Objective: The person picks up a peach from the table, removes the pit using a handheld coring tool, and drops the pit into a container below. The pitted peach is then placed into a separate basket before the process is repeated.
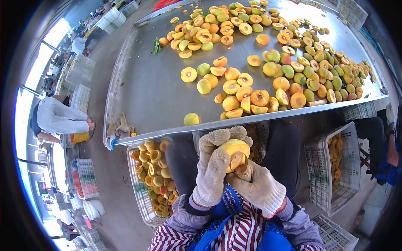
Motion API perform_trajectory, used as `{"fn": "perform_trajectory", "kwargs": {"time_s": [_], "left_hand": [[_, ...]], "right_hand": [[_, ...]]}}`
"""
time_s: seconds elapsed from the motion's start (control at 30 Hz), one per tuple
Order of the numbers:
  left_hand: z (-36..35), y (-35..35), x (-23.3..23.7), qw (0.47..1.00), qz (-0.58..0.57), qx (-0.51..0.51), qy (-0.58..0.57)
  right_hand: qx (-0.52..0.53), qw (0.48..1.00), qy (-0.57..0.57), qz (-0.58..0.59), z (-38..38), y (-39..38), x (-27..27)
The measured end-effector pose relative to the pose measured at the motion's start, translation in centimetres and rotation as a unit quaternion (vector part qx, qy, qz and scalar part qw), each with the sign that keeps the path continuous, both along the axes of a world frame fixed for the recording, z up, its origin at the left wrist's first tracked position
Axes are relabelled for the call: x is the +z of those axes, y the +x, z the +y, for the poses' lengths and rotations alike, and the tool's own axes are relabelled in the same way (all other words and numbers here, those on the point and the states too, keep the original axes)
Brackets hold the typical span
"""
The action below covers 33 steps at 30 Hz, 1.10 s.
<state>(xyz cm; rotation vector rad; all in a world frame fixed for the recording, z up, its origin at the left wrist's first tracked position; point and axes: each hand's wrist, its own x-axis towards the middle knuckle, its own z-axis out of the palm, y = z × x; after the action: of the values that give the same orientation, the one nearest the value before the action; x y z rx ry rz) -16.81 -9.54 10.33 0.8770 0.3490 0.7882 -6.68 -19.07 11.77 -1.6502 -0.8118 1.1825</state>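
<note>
My left hand (pixel 211 167), in a whitish knit glove, is closed around a yellow peach half (pixel 235 147) above my lap. Its cut side faces my right hand (pixel 259 184), which wears a similar glove and is closed too. From the right fingers a small pitting tool with a curved metal loop (pixel 238 160) reaches against the cut face, by the brown pit area. The glove hides its handle. Just beyond my hands stands a metal table (pixel 150 96) with many halved peaches (pixel 259 97) on it. One peach half (pixel 191 119) lies alone near the front edge.
A white crate (pixel 142 201) of hollowed peach halves stands left of my legs, and another crate (pixel 345 184) stands to the right. Crumpled gloves (pixel 121 127) lie on the table's left corner. A co-worker (pixel 387 146) sits at right; another person (pixel 58 115) bends over at left.
</note>
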Motion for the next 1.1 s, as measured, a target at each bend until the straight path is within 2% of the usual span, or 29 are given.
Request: {"fn": "perform_trajectory", "kwargs": {"time_s": [0.07,0.1,0.17,0.23,0.3,0.33,0.4,0.5,0.53,0.77,0.87,0.93,0.97,1.0,1.03,1.07,1.1], "left_hand": [[-0.4,0.2,0.4,0.995,0.018,0.024,0.093],[-0.2,0.2,0.6,0.995,0.016,0.022,0.092],[0.6,-0.1,1.1,0.988,0.085,-0.024,0.128],[1.0,0.1,1.2,0.978,0.121,-0.019,0.168],[0.9,0.2,1.2,0.952,0.120,0.019,0.283],[0.9,0.4,1.4,0.951,0.119,0.018,0.284],[1.0,0.6,1.9,0.989,0.054,-0.022,0.138],[0.9,0.7,1.7,0.991,0.052,-0.013,0.120],[0.8,0.6,1.6,0.992,0.051,-0.013,0.118],[0.6,0.9,0.0,0.978,-0.007,0.005,0.208],[1.0,0.3,0.3,0.979,0.051,-0.030,0.197],[1.3,0.6,0.0,0.956,0.070,0.010,0.284],[1.7,0.7,0.2,0.957,0.069,0.009,0.283],[2.3,0.8,0.5,0.901,0.099,0.040,0.421],[3.0,0.9,0.9,0.823,0.127,0.069,0.549],[3.4,0.9,1.5,0.823,0.128,0.068,0.549],[3.7,1.0,2.5,0.821,0.165,0.009,0.547]], "right_hand": [[-0.007,0.999,-0.001,0.040,-0.4,-0.3,-0.4],[0.001,0.996,0.013,0.083,-0.7,-0.5,-1.2],[0.007,0.992,0.027,0.126,-0.7,-0.2,-0.6],[0.040,0.967,-0.083,0.237,-0.5,0.8,1.3],[0.033,0.963,-0.076,0.256,-0.6,1.0,1.5],[0.030,0.958,-0.071,0.276,-0.6,1.1,1.6],[0.013,0.971,-0.058,0.233,-0.5,0.3,0.7],[0.004,0.988,-0.043,0.151,-0.2,0.4,0.6],[0.011,0.993,-0.040,0.109,-0.1,0.5,0.7],[-0.009,0.990,-0.036,0.132,-0.3,0.4,0.9],[0.025,0.988,0.001,0.153,-0.6,0.6,0.7],[0.051,0.955,-0.069,0.283,-0.4,1.4,1.6],[0.050,0.956,-0.069,0.282,-0.5,1.8,1.6],[0.062,0.950,-0.068,0.299,-0.6,2.1,1.6],[0.075,0.943,-0.067,0.317,-0.6,2.3,1.6],[0.075,0.943,-0.067,0.318,-0.6,2.3,1.5],[0.095,0.942,-0.076,0.313,-0.6,2.3,1.5]]}}
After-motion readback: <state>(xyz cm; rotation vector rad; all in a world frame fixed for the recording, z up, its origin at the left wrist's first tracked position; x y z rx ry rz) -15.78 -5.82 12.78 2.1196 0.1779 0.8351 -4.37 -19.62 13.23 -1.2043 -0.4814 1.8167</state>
